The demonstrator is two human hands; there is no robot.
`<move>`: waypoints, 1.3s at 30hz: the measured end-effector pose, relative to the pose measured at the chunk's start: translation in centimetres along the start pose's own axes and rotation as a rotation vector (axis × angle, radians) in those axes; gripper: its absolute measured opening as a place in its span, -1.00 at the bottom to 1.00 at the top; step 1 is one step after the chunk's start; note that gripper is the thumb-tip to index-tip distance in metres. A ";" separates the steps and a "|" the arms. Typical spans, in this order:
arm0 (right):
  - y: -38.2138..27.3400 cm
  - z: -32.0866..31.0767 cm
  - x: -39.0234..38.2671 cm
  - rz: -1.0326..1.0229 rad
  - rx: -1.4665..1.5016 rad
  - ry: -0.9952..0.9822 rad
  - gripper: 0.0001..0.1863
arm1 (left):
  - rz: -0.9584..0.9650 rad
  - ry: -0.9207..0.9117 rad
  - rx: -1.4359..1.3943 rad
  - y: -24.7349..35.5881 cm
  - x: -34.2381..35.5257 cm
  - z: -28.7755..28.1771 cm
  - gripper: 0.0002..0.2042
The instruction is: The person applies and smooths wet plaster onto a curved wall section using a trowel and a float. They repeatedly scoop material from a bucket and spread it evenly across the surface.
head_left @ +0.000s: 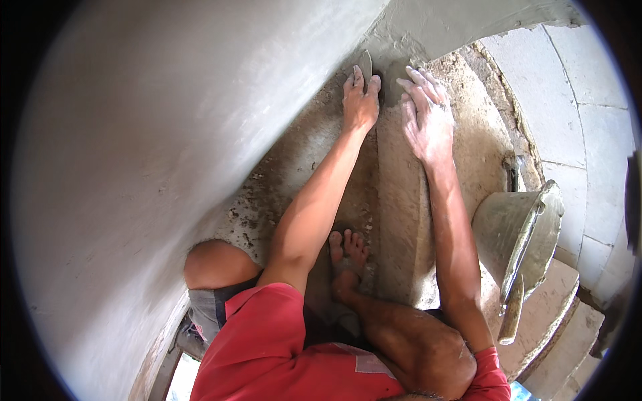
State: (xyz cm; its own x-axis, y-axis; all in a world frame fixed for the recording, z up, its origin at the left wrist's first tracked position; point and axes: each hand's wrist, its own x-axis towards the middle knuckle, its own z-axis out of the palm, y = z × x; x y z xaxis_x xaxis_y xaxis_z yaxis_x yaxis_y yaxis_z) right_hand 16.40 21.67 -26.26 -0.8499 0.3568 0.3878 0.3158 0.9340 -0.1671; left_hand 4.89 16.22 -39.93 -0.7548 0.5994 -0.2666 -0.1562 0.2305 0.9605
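My left hand [361, 101] is closed around a thin, flat metal blade [366, 65], which sticks up past the fingertips by the base of the smooth grey wall [134, 134]. The rest of that tool is hidden by the fingers. My right hand [428, 113], coated with pale dust, has its fingers stretched out and apart. Its fingertips are beside a patch of wet grey mortar [396, 83] in the corner where the step [400, 200] meets the grey plastered face [461, 27].
A mortar-smeared bucket [501, 220] stands right of my right forearm, a wooden handle [513, 314] hanging at its rim. Pale tiles [535, 80] lie at the far right. More steps [548, 301] go down at lower right. My bare foot [349, 257] rests between my arms.
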 end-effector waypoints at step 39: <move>0.3 0.2 -0.2 0.012 0.021 0.021 -0.67 | 0.021 0.126 -0.135 4.0 -0.6 1.2 -0.22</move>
State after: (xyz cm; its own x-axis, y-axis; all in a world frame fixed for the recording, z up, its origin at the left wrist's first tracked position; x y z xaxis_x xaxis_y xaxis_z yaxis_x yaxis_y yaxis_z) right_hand 16.55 21.83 -26.60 -0.8371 0.3681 0.4047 0.3164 0.9293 -0.1907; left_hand 5.47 17.65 -36.02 -0.8315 0.4999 -0.2421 -0.2169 0.1090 0.9701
